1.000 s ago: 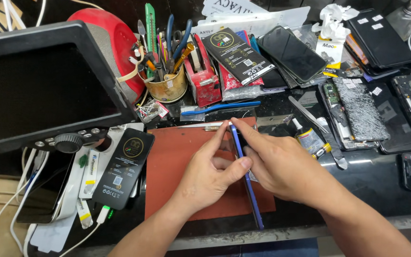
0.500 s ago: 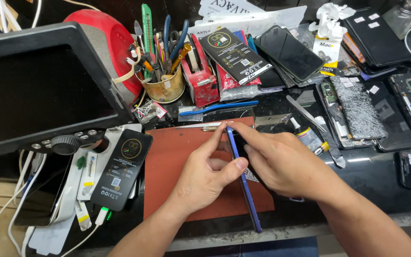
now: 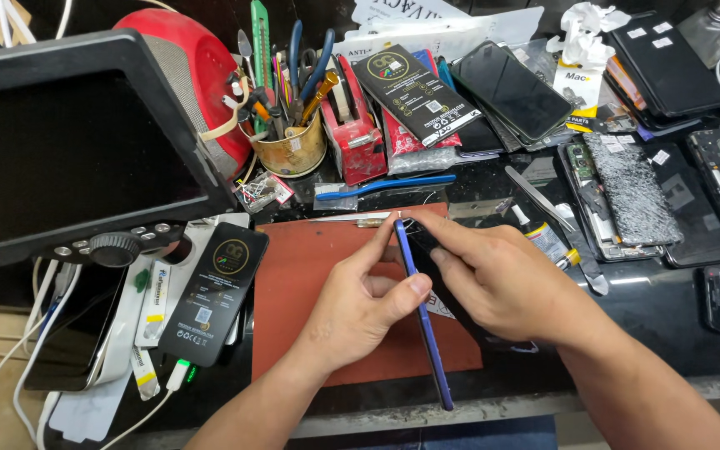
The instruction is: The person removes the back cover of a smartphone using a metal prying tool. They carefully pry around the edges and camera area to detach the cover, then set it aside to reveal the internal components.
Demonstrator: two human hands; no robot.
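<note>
At the left of the frame, a dark monitor (image 3: 77, 150) with a knob under its screen is seen on the cluttered surface (image 3: 668, 292), and a black flat package (image 3: 214, 304) lies below it at lower centre-left. Behind, at the upper centre, a brass-coloured cup of tools (image 3: 289, 146) stands beside a red tape dispenser (image 3: 360, 137), with a blue toothbrush (image 3: 385, 185) lying just in front of them. A red-brown work mat (image 3: 310, 283) is spread in the middle of the frame. Above this mat, a blue-edged phone (image 3: 422, 321) is held on its edge, running from the centre down toward the lower edge of the frame. It is gripped by the left hand (image 3: 360, 304), with the thumb pressed against its side and the forefinger at its top end. The right hand (image 3: 493, 279) is closed on the phone from the other side, its fingertips at the top corner. At the right, a shattered screen panel (image 3: 631, 187) and other dismantled phones are laid out.
</note>
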